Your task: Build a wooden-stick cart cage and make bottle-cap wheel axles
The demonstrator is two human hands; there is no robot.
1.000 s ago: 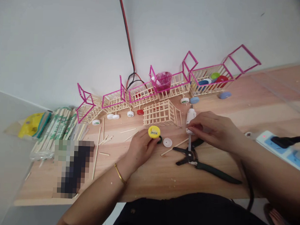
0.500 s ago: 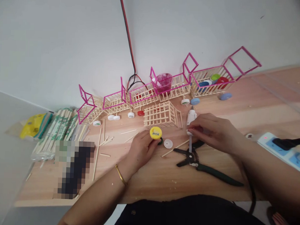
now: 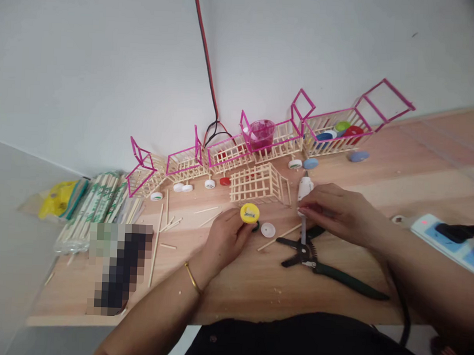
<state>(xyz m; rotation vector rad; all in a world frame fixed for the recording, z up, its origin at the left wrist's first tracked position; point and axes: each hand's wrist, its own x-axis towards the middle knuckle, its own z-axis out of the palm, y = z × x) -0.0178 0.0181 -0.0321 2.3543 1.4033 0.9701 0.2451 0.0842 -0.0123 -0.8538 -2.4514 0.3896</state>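
Note:
My left hand (image 3: 227, 239) pinches a yellow bottle cap (image 3: 249, 213) with dark print, its face turned up. My right hand (image 3: 333, 212) has its fingers closed at a white hot glue gun (image 3: 305, 188), whose dark nozzle points away from me. A translucent glue stick (image 3: 303, 231) sticks out behind it. Just beyond my left hand stands a small cage-like frame of wooden sticks (image 3: 256, 182). Between the hands lie a translucent white cap (image 3: 268, 230) and a dark ring-like piece (image 3: 256, 226), partly hidden. Dark green-handled pruning shears (image 3: 335, 276) lie below my right hand.
Along the wall runs a row of stick carts (image 3: 186, 167) with magenta rims and bottle-cap wheels. A magenta-stained cup (image 3: 262, 135) stands among them. Packs of sticks (image 3: 96, 205) lie left, loose sticks (image 3: 155, 244) nearer. A power strip (image 3: 440, 238) sits right.
The whole view has shifted slightly. Both hands keep their grips, with the yellow cap and the glue gun in nearly the same places on the table.

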